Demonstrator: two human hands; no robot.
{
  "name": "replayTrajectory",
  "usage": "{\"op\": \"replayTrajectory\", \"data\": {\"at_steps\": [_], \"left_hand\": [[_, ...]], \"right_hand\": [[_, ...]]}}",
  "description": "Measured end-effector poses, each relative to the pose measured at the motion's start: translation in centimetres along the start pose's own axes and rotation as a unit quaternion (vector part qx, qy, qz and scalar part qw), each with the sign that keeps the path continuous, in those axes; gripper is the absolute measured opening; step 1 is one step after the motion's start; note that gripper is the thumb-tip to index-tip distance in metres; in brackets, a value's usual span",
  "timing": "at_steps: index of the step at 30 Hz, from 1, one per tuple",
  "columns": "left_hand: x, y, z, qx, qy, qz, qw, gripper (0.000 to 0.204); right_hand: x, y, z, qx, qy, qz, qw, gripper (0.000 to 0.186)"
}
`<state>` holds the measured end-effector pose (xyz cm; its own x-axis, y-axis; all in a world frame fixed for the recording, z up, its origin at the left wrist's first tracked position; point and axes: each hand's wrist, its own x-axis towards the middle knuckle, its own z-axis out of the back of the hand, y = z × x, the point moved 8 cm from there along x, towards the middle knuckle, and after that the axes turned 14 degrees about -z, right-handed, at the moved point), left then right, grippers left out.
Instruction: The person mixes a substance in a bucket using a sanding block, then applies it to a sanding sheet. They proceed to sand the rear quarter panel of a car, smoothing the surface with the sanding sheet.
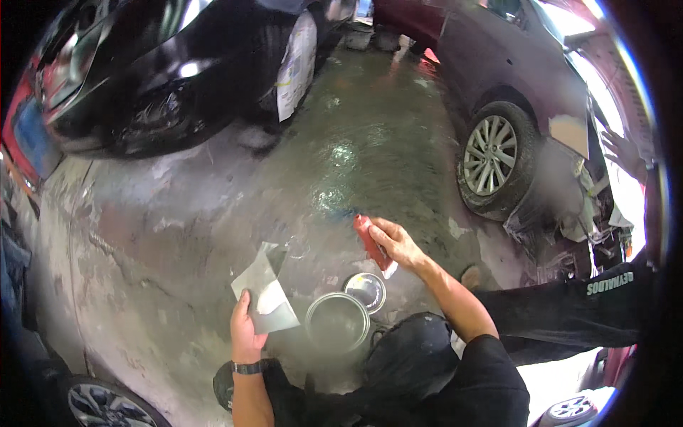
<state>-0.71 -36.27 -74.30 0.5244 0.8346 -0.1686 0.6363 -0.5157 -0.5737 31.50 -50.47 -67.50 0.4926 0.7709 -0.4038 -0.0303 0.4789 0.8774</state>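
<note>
My left hand [245, 326] grips the lower left edge of a flat pale grey sheet [283, 319]. On the sheet lies a blob of whitish paste [271, 297]; a darker grey piece shows at its top corner. In my right hand [400, 244] is a red squeeze tube [369, 240], tilted, its narrow tip up and its pale end down. The tube is apart from the sheet. Between and below my hands stands a round open can [311, 322], its inside blurred. A round metal lid [366, 290] lies against the can's upper right side.
A black car [178, 99] with paper [295, 71] hanging near its wheel is at the upper left. A dark red car [491, 64] stands at the right, its front wheel [491, 160] close by. Another person in black clothes [569, 306] is at the right, a hand [622, 153] raised near that car.
</note>
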Motion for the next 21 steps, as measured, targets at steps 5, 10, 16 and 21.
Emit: {"op": "replayTrajectory", "data": {"at_steps": [5, 10, 16, 21], "left_hand": [[-1.1, -2.3, 0.5, 0.058, -0.038, -0.028, 0.997, 0.042], [-2.4, -3.3, -0.3, 0.062, 0.014, 0.011, 0.998, 0.041], [-3.1, -3.3, -0.8, 0.047, 0.060, 0.020, 0.997, 0.038], [-3.7, -3.1, -1.8, 0.032, 0.071, 0.034, 0.996, 0.038]], "right_hand": [[-3.5, 9.8, -7.1, -0.146, 0.035, 0.040, 0.988, 0.049], [-6.8, 11.0, -11.7, -0.116, 0.163, 0.054, 0.978, 0.029], [-7.7, 12.0, -14.2, -0.206, 0.188, 0.139, 0.950, 0.023], [-8.3, 12.4, -15.0, -0.231, 0.185, 0.157, 0.942, 0.022]]}}
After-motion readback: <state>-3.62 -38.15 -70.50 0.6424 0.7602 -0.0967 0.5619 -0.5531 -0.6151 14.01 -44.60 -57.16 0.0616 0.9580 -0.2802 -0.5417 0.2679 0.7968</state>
